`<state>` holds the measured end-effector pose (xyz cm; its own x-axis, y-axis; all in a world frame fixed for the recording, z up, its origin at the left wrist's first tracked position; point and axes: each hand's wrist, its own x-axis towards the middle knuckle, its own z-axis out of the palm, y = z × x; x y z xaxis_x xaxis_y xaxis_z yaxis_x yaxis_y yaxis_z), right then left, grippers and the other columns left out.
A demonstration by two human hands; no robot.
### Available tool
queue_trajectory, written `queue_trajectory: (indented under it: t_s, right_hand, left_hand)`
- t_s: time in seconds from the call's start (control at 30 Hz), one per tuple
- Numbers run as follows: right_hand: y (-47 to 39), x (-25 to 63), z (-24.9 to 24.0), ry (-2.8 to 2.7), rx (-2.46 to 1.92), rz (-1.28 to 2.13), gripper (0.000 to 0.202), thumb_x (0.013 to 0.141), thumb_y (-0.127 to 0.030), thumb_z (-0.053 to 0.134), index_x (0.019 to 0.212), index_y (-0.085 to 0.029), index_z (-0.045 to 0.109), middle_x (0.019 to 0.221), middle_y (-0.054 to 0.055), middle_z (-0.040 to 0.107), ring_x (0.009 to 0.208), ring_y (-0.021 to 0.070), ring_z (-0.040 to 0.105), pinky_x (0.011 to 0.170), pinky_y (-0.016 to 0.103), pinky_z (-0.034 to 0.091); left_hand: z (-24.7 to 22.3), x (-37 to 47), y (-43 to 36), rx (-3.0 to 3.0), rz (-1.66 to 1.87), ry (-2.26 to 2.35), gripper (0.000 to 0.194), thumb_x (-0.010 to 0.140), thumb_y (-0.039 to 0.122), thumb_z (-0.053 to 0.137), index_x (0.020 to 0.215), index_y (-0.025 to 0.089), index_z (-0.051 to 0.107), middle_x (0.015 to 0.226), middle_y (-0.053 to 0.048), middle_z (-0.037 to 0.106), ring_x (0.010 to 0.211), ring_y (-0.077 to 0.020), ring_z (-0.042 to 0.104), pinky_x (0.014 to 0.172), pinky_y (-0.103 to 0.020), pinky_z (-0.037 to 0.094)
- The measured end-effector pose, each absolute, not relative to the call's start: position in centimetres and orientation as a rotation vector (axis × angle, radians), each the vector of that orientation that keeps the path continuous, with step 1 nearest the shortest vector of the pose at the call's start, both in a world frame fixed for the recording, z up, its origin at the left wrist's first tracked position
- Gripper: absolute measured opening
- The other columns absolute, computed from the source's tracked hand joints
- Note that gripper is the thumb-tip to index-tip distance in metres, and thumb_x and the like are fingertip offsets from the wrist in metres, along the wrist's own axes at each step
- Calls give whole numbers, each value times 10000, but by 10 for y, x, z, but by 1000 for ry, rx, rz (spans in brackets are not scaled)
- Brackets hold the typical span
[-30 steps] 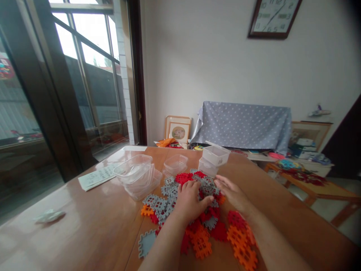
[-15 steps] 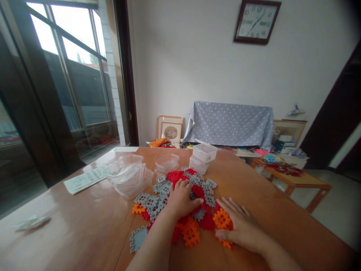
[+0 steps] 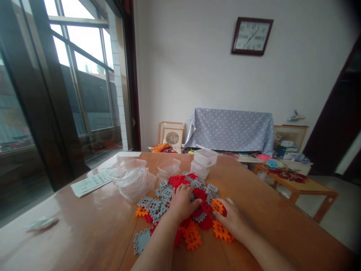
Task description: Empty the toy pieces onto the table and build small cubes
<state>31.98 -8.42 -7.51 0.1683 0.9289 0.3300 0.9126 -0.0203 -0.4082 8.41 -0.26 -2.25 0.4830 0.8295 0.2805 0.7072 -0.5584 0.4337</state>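
A pile of red, grey and orange interlocking plastic building pieces with toothed edges lies in the middle of the table. My left hand [image 3: 182,201] rests on top of it, thumb apart and fingers laid over grey pieces [image 3: 166,192] and red pieces [image 3: 178,181]. At the pile's right side, my right hand [image 3: 231,218] is closed around an orange building piece [image 3: 217,205], with a bit of red behind it. Just beneath that hand lies another orange piece [image 3: 222,231]. Between my forearms sits one more orange piece [image 3: 192,236].
Clear plastic containers [image 3: 132,184] are stacked left of the pile. Behind it stand a small clear tub [image 3: 169,167] and stacked white boxes [image 3: 205,158]. A paper sheet [image 3: 91,183] and a crumpled wrapper [image 3: 42,223] lie on the left. A low wooden stool [image 3: 299,184] stands beyond the table's right edge.
My right hand's fingers have drawn in from spread to closed around the orange piece, lifting it slightly away from the one below. My left hand stays on the pile. The view has tilted up slightly.
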Motion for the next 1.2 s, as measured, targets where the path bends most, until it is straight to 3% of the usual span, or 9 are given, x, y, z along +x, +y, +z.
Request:
queue_trajectory:
  t_s: [0.33, 0.47, 0.73, 0.83, 1.0, 1.2]
  right_hand:
    - [-68, 328, -78, -1697, -1902, 88, 129, 791, -369, 615, 833, -257, 665, 867, 26, 615, 792, 205, 613, 719, 300, 456]
    - [-57, 335, -77, -1640, -1852, 108, 168, 788, -367, 616, 908, -270, 682, 929, 34, 635, 828, 217, 634, 746, 312, 477]
    - [-16, 301, -47, -1490, -1722, 212, 208, 787, -446, 627, 853, -250, 656, 913, 40, 647, 848, 235, 651, 791, 345, 493]
    - [1, 279, -38, -1404, -1587, 358, 351, 786, -503, 645, 1000, -229, 693, 1030, 81, 693, 979, 278, 658, 888, 392, 500]
    - [6, 263, -23, -1378, -1421, 551, 515, 912, -605, 486, 1257, -253, 636, 1267, 64, 698, 1180, 248, 638, 978, 359, 511]
    - [-24, 296, -23, -1245, -1422, 749, 572, 874, -659, 547, 1205, -209, 668, 1231, 105, 721, 1193, 298, 639, 1021, 418, 504]
  left_hand:
    - [-21, 83, -4, 2480, 698, 1297, 504, 842, 573, 589, 1263, 299, 634, 1315, -81, 604, 1307, -334, 469, 1139, -505, 316]
    - [-19, 83, -4, 2460, 703, 1298, 489, 834, 563, 600, 1239, 294, 650, 1288, -83, 617, 1284, -330, 491, 1128, -484, 333]
    - [-21, 83, 0, 2457, 709, 1290, 517, 823, 593, 596, 1240, 291, 642, 1341, -80, 607, 1328, -340, 459, 1161, -513, 290]
    - [-25, 84, 2, 2455, 722, 1271, 608, 805, 611, 607, 1320, 288, 586, 1376, -81, 592, 1336, -336, 457, 1166, -505, 288]
    - [-29, 83, 5, 2412, 721, 1345, 813, 800, 645, 600, 1486, 249, 418, 1482, -105, 505, 1380, -334, 414, 1188, -493, 257]
    - [-26, 82, 5, 2465, 712, 1296, 555, 836, 614, 585, 1280, 284, 623, 1347, -88, 596, 1316, -345, 467, 1138, -490, 319]
